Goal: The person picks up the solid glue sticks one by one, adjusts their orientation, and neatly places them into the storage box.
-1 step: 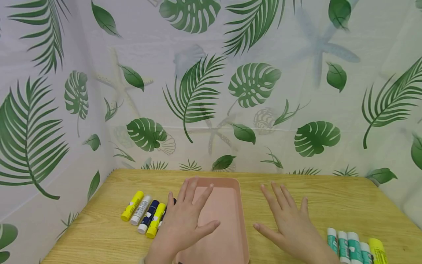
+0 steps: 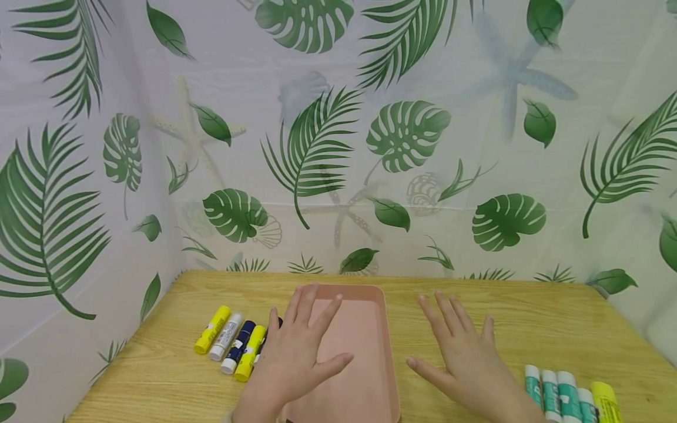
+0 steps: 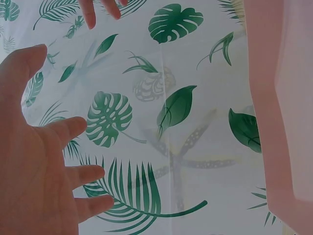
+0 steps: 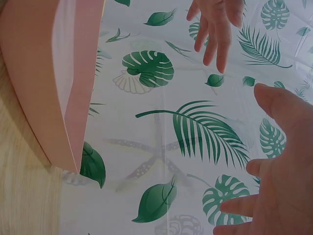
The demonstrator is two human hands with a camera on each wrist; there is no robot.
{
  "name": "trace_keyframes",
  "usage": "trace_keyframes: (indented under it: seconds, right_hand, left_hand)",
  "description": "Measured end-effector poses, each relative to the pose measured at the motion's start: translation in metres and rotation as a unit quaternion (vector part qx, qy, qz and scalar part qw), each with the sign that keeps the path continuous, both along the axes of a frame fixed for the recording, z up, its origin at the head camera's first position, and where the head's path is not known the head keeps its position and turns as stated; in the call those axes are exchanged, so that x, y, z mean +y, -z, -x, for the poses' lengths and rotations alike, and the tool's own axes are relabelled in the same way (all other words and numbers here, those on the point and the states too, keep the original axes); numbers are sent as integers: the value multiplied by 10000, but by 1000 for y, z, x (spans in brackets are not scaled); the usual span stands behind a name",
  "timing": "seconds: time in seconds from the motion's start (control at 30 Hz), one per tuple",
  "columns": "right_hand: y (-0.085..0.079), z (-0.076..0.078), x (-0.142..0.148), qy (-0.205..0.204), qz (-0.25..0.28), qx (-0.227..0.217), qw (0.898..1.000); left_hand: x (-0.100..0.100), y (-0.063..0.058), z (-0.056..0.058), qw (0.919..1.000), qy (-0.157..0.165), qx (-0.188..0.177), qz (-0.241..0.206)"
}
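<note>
My left hand (image 2: 291,358) is held with its fingers spread above the left side of a pink rectangular tray (image 2: 367,358). To the right of that tray my right hand (image 2: 468,358) hovers over the wood, fingers also spread, with nothing in it. A slanting row of glue sticks lies left of the tray: a yellow one (image 2: 213,330), a white one (image 2: 226,336), a navy one (image 2: 239,345), another yellow one (image 2: 251,353) and a dark one partly hidden by my left hand. Several teal-and-white glue sticks (image 2: 568,395) and a yellow glue stick (image 2: 606,404) lie beyond my right wrist.
A wooden table (image 2: 439,405) carries everything. Behind it and along its left side hangs a white cloth (image 2: 328,247) printed with green leaves and starfish. In the right wrist view the tray's side wall (image 4: 34,73) rises at the left.
</note>
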State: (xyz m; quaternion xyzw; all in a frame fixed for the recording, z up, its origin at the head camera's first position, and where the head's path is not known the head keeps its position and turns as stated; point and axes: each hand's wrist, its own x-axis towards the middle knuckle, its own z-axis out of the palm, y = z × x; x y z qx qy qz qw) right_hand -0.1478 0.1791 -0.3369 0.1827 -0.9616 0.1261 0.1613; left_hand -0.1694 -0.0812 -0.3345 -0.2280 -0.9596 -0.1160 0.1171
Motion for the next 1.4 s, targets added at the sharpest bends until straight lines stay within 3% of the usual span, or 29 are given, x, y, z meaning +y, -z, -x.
trace_keyframes:
  seconds: [0.57, 0.93, 1.3, 1.4]
  right_hand:
    - [0, -1, 0, -77, 104, 99, 9999]
    - [0, 1, -1, -296, 186, 763, 9965]
    - [-2, 6, -1, -933, 784, 2003, 9721]
    - [-2, 7, -2, -1109, 942, 2332, 9615]
  left_hand:
    - [-1, 0, 1, 9999, 32, -118, -67]
    - [-1, 0, 0, 9998, 51, -200, -66]
    - [0, -3, -3, 9995, 135, -246, -115]
    - [2, -3, -3, 9993, 331, -3, -194]
